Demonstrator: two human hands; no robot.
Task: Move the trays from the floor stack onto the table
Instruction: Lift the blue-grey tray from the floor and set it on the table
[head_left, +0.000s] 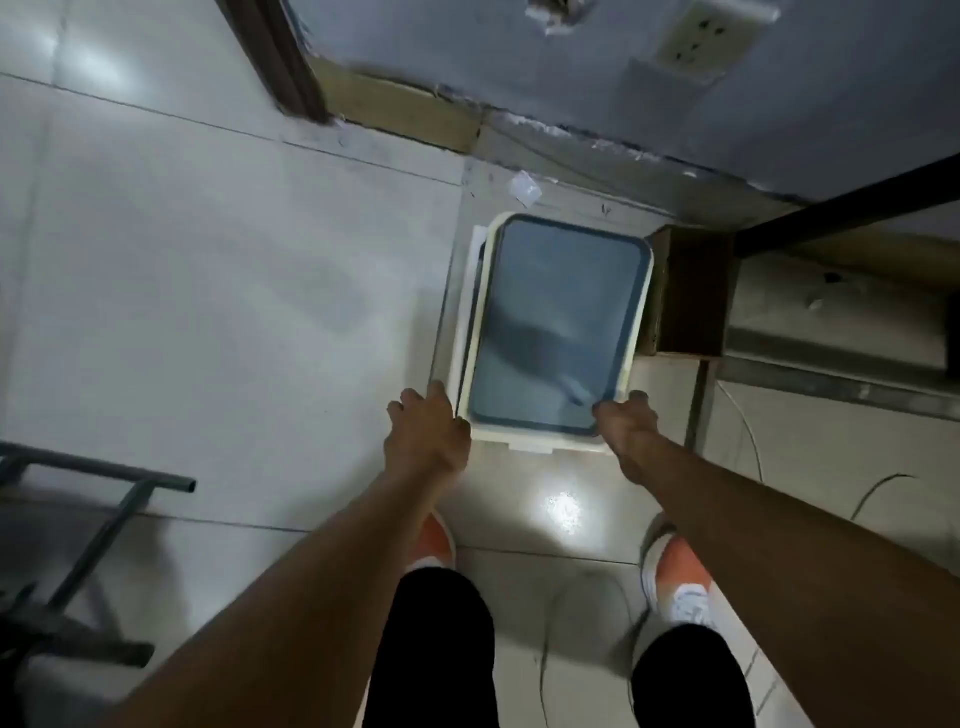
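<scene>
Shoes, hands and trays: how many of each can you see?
Orange shoes: 2, left and right
Hands: 2, left hand and right hand, each at a near corner of the top tray
Trays: top tray, cream rims beneath; exact count unclear, at least 2
Total: at least 6

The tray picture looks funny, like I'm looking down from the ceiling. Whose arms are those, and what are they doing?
A person wears a camera on their head, so you see what they see, looking down. The two arms are theirs. The left hand and the right hand each grip a near corner of the top tray, which is blue-grey with a pale rim. It sits on a stack of trays on the floor. Below are the person's orange shoes. A wall socket is at the top.
</scene>
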